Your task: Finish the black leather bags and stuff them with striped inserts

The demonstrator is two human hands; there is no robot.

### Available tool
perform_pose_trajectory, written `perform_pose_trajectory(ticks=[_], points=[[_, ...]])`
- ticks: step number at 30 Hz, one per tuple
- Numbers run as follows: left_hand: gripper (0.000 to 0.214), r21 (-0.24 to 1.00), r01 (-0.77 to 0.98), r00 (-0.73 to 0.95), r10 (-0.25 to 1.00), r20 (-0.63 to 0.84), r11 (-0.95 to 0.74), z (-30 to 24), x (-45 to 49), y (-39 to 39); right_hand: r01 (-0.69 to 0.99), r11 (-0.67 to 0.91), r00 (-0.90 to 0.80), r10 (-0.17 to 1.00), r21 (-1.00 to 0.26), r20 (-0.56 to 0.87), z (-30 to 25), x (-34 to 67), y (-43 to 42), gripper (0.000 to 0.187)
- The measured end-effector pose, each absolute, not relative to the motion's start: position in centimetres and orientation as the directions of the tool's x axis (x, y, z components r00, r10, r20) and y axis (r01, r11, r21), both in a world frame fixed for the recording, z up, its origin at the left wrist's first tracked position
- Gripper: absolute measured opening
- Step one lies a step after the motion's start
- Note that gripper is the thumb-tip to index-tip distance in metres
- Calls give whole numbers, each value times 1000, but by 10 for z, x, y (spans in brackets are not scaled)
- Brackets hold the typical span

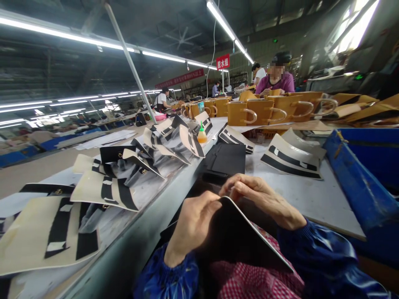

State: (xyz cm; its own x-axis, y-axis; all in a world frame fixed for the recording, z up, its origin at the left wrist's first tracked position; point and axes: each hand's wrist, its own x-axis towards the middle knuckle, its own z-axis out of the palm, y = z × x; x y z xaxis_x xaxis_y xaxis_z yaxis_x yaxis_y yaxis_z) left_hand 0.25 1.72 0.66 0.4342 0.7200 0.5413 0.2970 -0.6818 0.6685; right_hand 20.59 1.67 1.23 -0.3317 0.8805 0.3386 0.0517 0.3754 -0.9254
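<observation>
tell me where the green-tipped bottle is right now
The green-tipped bottle stands near the middle of the head view, on the bench beyond the left hand, just right of a cream-and-black panel.

Tube lights (221, 20) and a glaring window (358, 29) cut the dimness; outer edges blur.

A black, pale-edged panel (238, 236) slants over the person's lap (249, 282), its top corner rounded.

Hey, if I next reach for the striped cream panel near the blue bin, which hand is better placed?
Probably your right hand: it is nearer the striped cream panel, with your left hand farther away and pinching the black panel.
</observation>
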Motion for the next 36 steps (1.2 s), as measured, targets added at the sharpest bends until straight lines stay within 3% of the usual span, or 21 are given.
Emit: perform_pose_trajectory(ticks=[3,6,9,11,14,16,19,22,24,31,36], points=[[49,744,106,277,738,615,-660,11,7,28,14,502,-428,785,-865,449,11,198,35,39],[56,757,-166,191,733,653,-632,16,17,42,33,528,-567,709,-848,419,6,182,47,29],[67,797,-145,278,749,602,-586,25,13,55,43,464,-622,705,-885,340,3,175,52,25],[74,851,-72,294,804,516,-520,29,-1,56,56,462,-587,732,-885,345,4,179,52,24],[89,890,-209,170,881,442,-406,24,-27,42,198,557,-465,778,-807,423,9,192,51,18],[88,895,-265,231,878,420,-358,15,-43,30,339,629,-408,768,-699,493,11,198,49,13],[79,915,-22,277,876,394,-404,0,-56,22,478,661,-388,749,-578,537,12,202,47,7],[48,810,351,106,879,465,-470,-7,-59,22,551,655,-386,750,-518,537,12,199,45,7],[39,744,468,46,854,519,-478,-8,-58,23,572,663,-399,740,-483,542,12,195,43,8],[32,705,509,12,823,568,-494,-13,-46,18,604,758,-470,590,-248,657,8,163,34,20],[27,787,464,-66,870,489,-407,-22,-51,17,607,766,-482,566,-210,669,6,159,39,23]])
